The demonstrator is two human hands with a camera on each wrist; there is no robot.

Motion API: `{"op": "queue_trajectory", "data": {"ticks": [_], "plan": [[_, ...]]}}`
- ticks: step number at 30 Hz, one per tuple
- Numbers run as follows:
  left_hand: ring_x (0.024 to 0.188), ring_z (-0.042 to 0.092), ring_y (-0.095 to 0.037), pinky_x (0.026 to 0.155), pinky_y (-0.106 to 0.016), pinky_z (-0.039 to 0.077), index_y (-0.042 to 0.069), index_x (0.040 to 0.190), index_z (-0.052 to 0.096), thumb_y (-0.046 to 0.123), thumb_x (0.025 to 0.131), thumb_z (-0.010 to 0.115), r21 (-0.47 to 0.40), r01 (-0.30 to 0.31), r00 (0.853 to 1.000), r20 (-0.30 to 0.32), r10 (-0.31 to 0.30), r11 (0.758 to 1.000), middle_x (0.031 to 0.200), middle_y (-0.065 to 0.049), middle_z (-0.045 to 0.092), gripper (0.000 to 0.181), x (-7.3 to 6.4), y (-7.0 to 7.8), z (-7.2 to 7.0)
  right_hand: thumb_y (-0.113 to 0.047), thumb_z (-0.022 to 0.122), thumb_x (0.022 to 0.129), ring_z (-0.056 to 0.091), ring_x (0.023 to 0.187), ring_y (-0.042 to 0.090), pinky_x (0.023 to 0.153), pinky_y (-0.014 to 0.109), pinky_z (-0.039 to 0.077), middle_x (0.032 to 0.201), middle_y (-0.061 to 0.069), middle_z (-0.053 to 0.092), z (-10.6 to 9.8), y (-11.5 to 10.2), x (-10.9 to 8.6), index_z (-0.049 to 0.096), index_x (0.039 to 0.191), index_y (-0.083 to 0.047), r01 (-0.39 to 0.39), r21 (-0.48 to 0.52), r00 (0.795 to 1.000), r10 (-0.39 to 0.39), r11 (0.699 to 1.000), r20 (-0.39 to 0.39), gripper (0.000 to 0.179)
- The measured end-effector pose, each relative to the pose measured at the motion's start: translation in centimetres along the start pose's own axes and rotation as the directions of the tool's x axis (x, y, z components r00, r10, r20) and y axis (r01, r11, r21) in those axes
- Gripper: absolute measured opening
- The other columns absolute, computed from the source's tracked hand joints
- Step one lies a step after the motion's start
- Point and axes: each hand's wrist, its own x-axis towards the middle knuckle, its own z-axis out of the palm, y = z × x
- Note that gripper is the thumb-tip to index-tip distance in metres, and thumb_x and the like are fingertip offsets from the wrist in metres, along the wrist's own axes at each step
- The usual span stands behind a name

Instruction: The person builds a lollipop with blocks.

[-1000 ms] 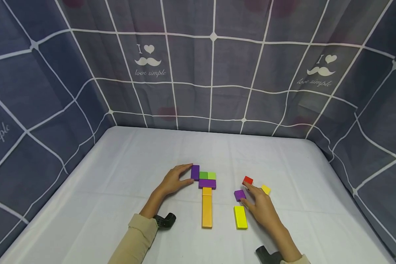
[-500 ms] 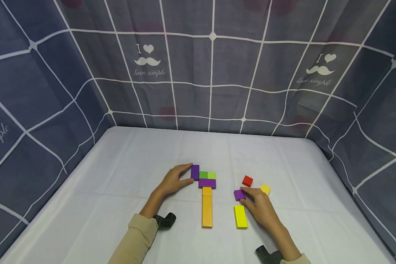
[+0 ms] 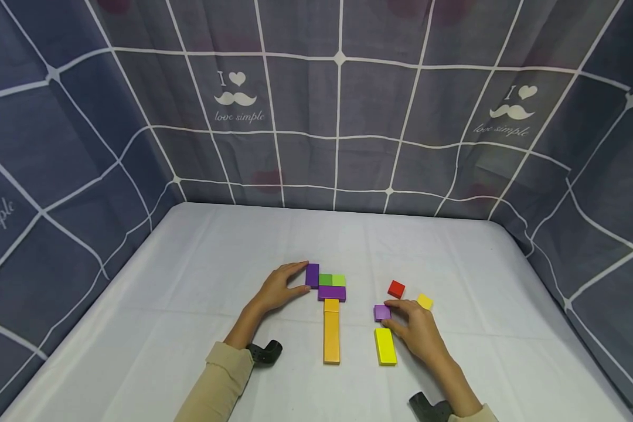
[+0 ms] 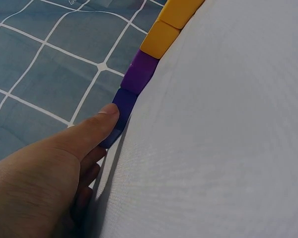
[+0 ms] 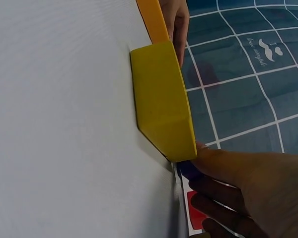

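A: What does your left hand (image 3: 276, 290) have?

B: Your thumb and fingertips pinch the dark purple rectangular block (image 3: 312, 276) by its near and far ends. It lies at the left of the joined group, its long side running away from you, right against the smooth mid-green block (image 3: 325, 279).

A: And the rest of that group?

B: The light green block (image 3: 339, 280) touches the mid-green one on the right. On your side of both, the purple crosswise bar (image 3: 332, 293) lies against them. Then the short orange block (image 3: 331, 305) meets the bar, and the long orange bar (image 3: 332, 338) runs on toward you in line with it.

A: Your right hand (image 3: 419, 334)?

B: Well apart from that group, your right thumb and index finger pinch the small purple block (image 3: 381, 313) at its right side. You have it over the right half of the white cloth (image 3: 427, 252); I can't tell whether it is raised off the surface.

A: What lies around it?

B: Just beyond and to its right is the small red block (image 3: 396, 289), turned at an angle. The small yellow block (image 3: 425, 302) shows beside your knuckles, partly covered by your hand. Nearer you, by your thumb, the bright yellow rectangular block (image 3: 385, 347) lies flat.

A: Behind it all?

B: Past the cloth's far edge hangs the grey-blue fabric curtain (image 3: 306, 99) with white grid lines.
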Motion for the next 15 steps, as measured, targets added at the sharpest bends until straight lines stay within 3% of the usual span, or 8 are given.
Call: {"op": "queue_trajectory", "data": {"ticks": [8, 15], "plan": [[0.127, 0.039, -0.029, 0.105, -0.049, 0.029, 0.015, 0.137, 0.046, 0.036, 0.082, 0.069, 0.000, 0.006, 1.000, -0.008, -0.006, 1.000, 0.136, -0.007, 0.047, 0.064, -0.1, 0.1, -0.2, -0.013, 0.081, 0.070, 0.059, 0.099, 0.024, 0.089, 0.045, 0.047, 0.099, 0.003, 0.067, -0.6, -0.9, 0.5, 0.068, 0.105, -0.008, -0.026, 0.018, 1.000, 0.026, 0.999, 0.007, 0.038], [0.127, 0.039, -0.029, 0.105, -0.048, 0.029, 0.013, 0.137, 0.046, 0.034, 0.082, 0.070, 0.006, -0.012, 1.000, -0.004, 0.012, 1.000, 0.135, -0.008, 0.049, 0.063, -0.2, 0.0, -0.2, -0.013, 0.082, 0.068, 0.059, 0.093, 0.018, 0.084, 0.043, 0.049, 0.094, -0.001, 0.068, -0.7, -1.9, 0.7, 0.069, 0.103, -0.010, 0.013, 0.045, 1.000, -0.011, 0.999, -0.026, 0.037]]}}
